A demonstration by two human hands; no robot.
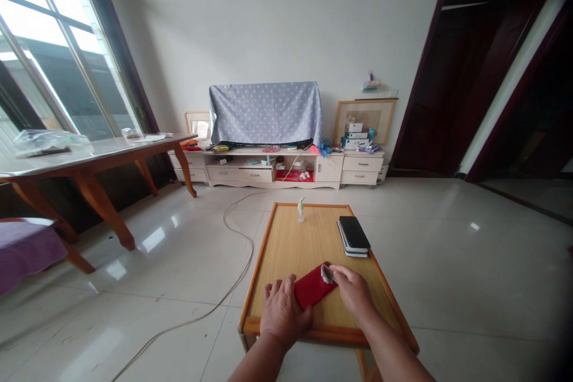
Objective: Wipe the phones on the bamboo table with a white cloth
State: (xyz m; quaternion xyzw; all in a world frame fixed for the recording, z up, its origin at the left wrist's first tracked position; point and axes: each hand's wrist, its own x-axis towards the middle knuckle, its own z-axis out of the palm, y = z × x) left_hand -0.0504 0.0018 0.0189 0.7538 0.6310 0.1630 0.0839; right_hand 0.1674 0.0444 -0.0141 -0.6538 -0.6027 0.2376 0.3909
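A flat red notebook [313,287] lies at a slant on the near part of the small wooden table [286,239]. My left hand [283,309] grips its left end, with the thumb along the near edge and the fingers at the far side. In my right hand [353,289] a small greyish-white cloth [327,275] is pinched; it presses on the notebook's right end. Beyond my right hand, a stack of black-covered notebooks [354,234] rests near the table's right edge. A small clear spray bottle [301,212] with a pale green top stands upright near the far edge.
A raised wooden rim [257,256] borders the small table. A cable [237,283] snakes over the tiled floor on the left. Farther left stands a larger table [102,158] with plastic bags on it. A low white cabinet [239,175] lines the far wall.
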